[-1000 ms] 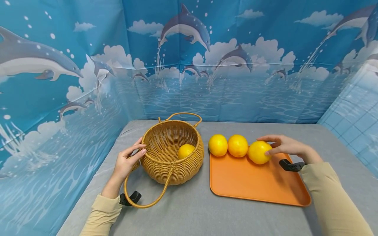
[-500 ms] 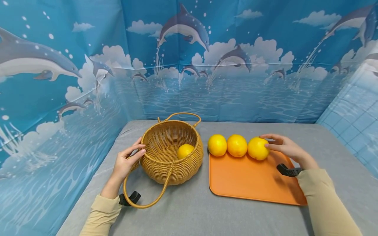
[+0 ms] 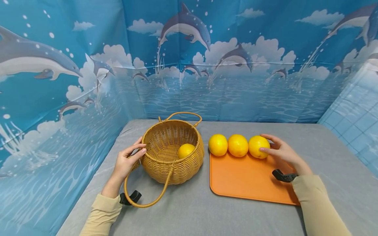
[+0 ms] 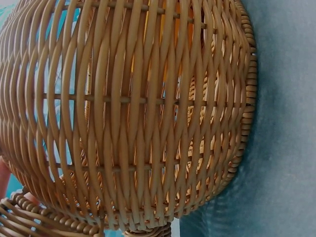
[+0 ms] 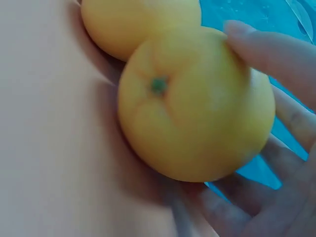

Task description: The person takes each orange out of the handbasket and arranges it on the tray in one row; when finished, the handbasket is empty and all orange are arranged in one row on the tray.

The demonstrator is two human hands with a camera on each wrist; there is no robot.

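Note:
My left hand (image 3: 125, 161) pinches the left rim of a round wicker basket (image 3: 174, 168), thumb outside. One orange (image 3: 186, 151) lies inside the basket. In the left wrist view, the woven basket wall (image 4: 133, 108) fills most of the frame, with a bit of finger at the left edge. My right hand (image 3: 284, 151) holds the rightmost orange (image 3: 258, 147) at the back of an orange tray (image 3: 251, 182). In the right wrist view, thumb and fingers surround this orange (image 5: 192, 108), its green stem end showing, next to another orange (image 5: 140, 19).
A middle orange (image 3: 238, 145) and a left orange (image 3: 218, 145) stand in line with the held one along the tray's back edge. The basket's handle (image 3: 147, 206) hangs down toward the front of the grey table (image 3: 189, 213). A dolphin-print curtain (image 3: 189, 91) encloses the back and sides.
My right hand has brought its orange slightly back and down into line beside the middle orange, and the forearm has swung left. The left hand and basket have stayed in place.

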